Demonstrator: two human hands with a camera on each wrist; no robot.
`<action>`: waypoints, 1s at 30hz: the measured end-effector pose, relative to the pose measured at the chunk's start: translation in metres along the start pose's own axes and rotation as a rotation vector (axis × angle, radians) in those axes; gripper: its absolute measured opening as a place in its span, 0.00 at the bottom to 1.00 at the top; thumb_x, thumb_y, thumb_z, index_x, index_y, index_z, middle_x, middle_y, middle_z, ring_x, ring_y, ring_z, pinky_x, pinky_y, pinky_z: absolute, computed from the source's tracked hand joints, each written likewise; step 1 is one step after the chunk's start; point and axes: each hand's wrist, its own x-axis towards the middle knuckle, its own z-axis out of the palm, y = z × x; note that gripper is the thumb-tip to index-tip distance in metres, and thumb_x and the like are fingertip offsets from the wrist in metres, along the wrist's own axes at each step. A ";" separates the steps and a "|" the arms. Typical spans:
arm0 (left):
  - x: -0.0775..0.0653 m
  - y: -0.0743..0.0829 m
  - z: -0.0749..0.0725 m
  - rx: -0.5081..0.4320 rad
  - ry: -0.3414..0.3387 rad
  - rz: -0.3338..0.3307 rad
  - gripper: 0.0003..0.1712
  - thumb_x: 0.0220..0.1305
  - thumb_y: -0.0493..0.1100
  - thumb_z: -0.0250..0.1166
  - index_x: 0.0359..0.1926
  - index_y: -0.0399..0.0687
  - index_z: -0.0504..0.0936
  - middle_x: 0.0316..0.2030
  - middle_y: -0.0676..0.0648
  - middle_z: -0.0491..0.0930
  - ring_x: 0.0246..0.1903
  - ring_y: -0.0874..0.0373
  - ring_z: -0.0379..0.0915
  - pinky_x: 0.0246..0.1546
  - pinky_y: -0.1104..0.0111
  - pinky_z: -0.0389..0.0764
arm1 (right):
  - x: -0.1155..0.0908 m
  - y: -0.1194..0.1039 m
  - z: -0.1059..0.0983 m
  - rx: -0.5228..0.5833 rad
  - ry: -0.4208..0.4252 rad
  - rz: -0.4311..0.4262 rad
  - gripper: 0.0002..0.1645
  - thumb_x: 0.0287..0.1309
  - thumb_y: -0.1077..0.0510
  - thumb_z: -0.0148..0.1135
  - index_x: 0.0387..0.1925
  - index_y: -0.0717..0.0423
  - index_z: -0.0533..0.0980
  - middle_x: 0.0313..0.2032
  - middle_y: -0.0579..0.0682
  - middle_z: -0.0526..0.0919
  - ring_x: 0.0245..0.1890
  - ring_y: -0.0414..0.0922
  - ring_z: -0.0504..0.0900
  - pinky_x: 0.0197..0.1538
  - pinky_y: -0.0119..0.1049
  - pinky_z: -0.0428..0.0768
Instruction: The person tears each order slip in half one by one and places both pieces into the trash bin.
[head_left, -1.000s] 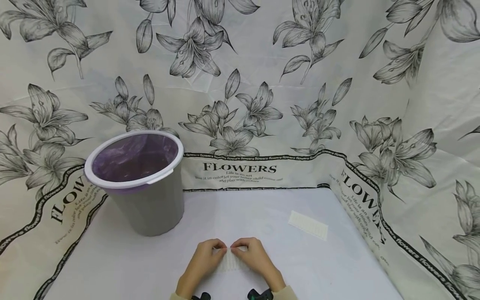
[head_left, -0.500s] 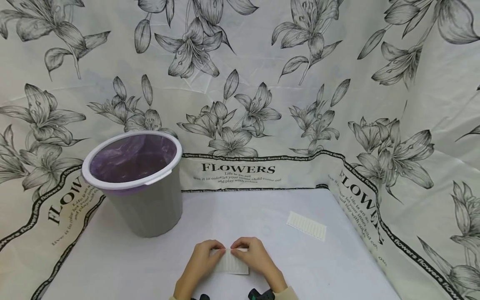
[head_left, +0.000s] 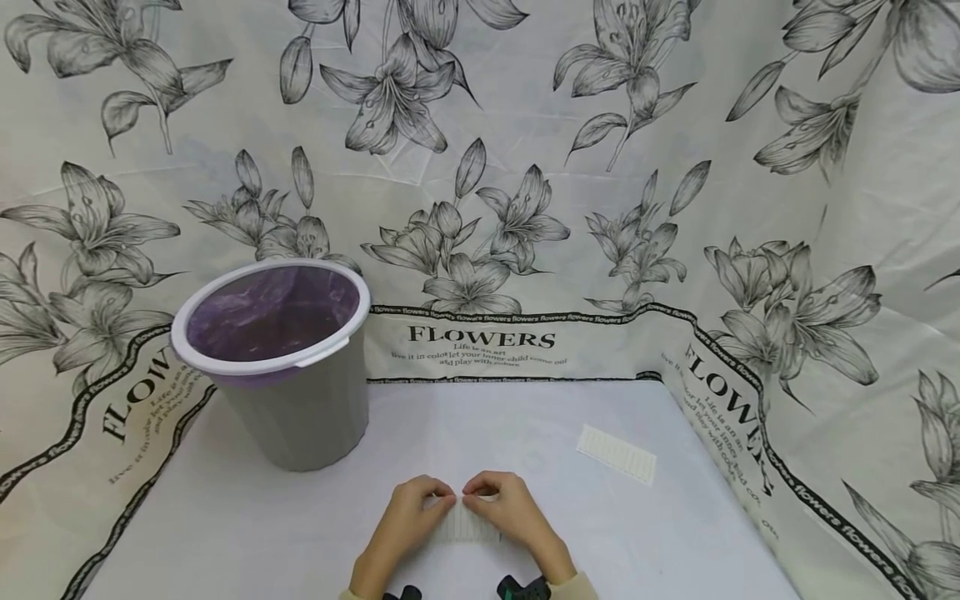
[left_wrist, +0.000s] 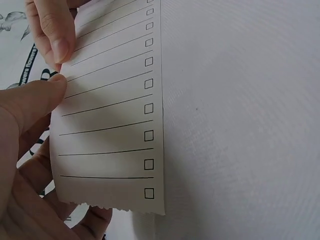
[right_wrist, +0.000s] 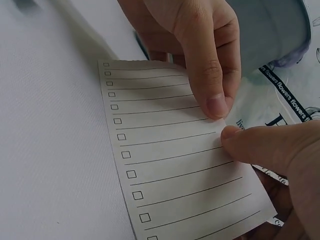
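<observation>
A lined paper slip (left_wrist: 107,130) with a column of small checkboxes is held by both hands along its far edge. Its one short end is ragged, as the left wrist view shows. My left hand (head_left: 416,508) pinches the edge with the thumb on top and the fingers behind. Close beside it, my right hand (head_left: 506,508) pinches the same edge, the two thumb tips (right_wrist: 232,137) nearly meeting. In the head view most of the slip is pale and partly hidden by the hands.
A second ruled paper piece (head_left: 617,454) lies on the white table (head_left: 495,425) to the right. At the back left stands a grey bin (head_left: 307,417) with a white rim and purple liner. Flower-printed cloth (head_left: 465,337) encloses the table's back and sides.
Both hands keep their pinch on the paper slip in nearly the same place. The slip's tilt has shifted, its right part showing brighter half a second ago than now.
</observation>
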 end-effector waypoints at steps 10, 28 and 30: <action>0.004 0.002 0.001 -0.021 0.054 0.045 0.05 0.69 0.46 0.69 0.37 0.51 0.88 0.38 0.53 0.89 0.43 0.54 0.86 0.48 0.55 0.85 | 0.000 0.001 -0.001 -0.027 0.063 -0.024 0.05 0.65 0.54 0.70 0.36 0.51 0.87 0.35 0.44 0.90 0.38 0.36 0.85 0.46 0.40 0.85; 0.003 0.000 -0.002 -0.032 0.045 0.063 0.07 0.70 0.47 0.68 0.37 0.50 0.88 0.38 0.52 0.89 0.43 0.55 0.87 0.48 0.55 0.85 | -0.001 -0.005 -0.002 -0.020 0.043 0.019 0.05 0.64 0.53 0.71 0.37 0.49 0.87 0.35 0.42 0.90 0.36 0.33 0.83 0.43 0.35 0.79; 0.003 -0.001 -0.002 -0.036 0.044 0.068 0.07 0.70 0.46 0.68 0.37 0.49 0.88 0.38 0.52 0.89 0.43 0.54 0.87 0.48 0.56 0.85 | -0.001 -0.006 -0.001 -0.026 0.044 0.014 0.05 0.64 0.54 0.71 0.37 0.50 0.87 0.35 0.42 0.90 0.35 0.33 0.82 0.43 0.38 0.80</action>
